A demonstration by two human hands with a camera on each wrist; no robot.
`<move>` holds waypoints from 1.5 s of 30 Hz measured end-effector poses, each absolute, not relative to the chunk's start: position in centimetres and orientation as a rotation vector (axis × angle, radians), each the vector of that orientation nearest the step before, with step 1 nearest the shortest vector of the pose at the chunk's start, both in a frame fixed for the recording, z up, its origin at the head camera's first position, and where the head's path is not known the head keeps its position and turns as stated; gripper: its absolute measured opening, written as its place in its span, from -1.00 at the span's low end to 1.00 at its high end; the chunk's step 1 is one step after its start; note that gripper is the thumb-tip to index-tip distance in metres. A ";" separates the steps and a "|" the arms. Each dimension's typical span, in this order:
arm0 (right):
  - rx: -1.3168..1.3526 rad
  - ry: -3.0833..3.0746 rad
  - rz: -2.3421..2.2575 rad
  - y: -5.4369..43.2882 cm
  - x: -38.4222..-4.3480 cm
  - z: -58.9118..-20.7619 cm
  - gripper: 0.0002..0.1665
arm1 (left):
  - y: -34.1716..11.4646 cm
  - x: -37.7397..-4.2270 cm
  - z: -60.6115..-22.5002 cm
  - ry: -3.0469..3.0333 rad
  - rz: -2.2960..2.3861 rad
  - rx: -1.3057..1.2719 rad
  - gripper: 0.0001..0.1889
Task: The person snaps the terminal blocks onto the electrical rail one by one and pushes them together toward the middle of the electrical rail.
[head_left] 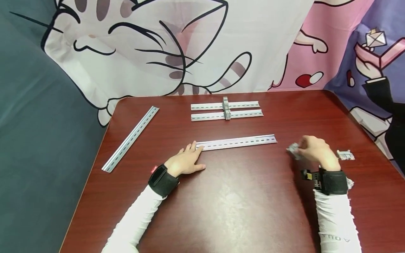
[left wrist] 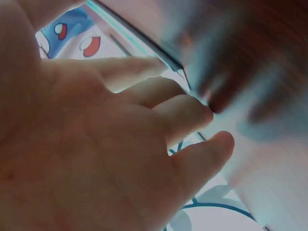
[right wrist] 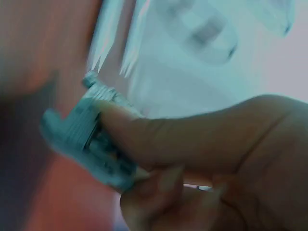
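Observation:
A slotted metal DIN rail lies across the middle of the table. At its left end my left hand is spread palm down, fingertips touching the rail. In the left wrist view the fingers of the left hand are extended and hold nothing. Right of the rail, my right hand pinches a small grey terminal block above the table. The right wrist view has this terminal block between thumb and fingers, somewhat blurred. Another small grey piece lies just right of that hand.
Two shorter parallel DIN rails lie at the back, with a row of grey terminal blocks across them. A further DIN rail lies slanted on the left. A printed cloth hangs behind the brown table.

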State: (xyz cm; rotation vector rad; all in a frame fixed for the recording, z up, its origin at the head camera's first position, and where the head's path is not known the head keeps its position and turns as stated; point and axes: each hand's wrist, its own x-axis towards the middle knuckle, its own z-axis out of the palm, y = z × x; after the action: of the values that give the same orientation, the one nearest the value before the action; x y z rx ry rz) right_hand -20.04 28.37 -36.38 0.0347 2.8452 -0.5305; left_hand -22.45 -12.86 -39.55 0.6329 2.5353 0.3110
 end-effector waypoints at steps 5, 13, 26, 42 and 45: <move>-0.303 2.904 -0.612 19.7 -22.1 -35.7 -0.82 | -13.0 -22.5 -39.2 2.516 0.293 0.601 -0.11; -0.393 2.682 -0.793 7.4 -25.8 -37.0 -0.85 | -12.5 -22.3 -39.3 2.518 0.237 0.548 -0.08; -0.286 2.672 -0.880 2.1 -26.1 -39.4 -0.88 | -12.3 -22.2 -39.6 2.533 0.165 0.553 -0.07; -0.106 2.757 -0.696 0.1 -26.7 -39.3 -0.76 | -12.1 -22.0 -39.5 2.554 0.110 0.549 -0.09; -0.116 2.715 -0.665 -0.2 -27.0 -39.1 -0.81 | -12.1 -21.9 -39.6 2.565 0.114 0.555 -0.09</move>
State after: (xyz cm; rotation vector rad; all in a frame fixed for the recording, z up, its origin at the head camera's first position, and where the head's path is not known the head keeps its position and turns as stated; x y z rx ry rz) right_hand -26.98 -0.17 -39.12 -0.1161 2.7153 -0.6647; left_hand -21.88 -12.12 -39.60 0.5548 2.5652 0.1142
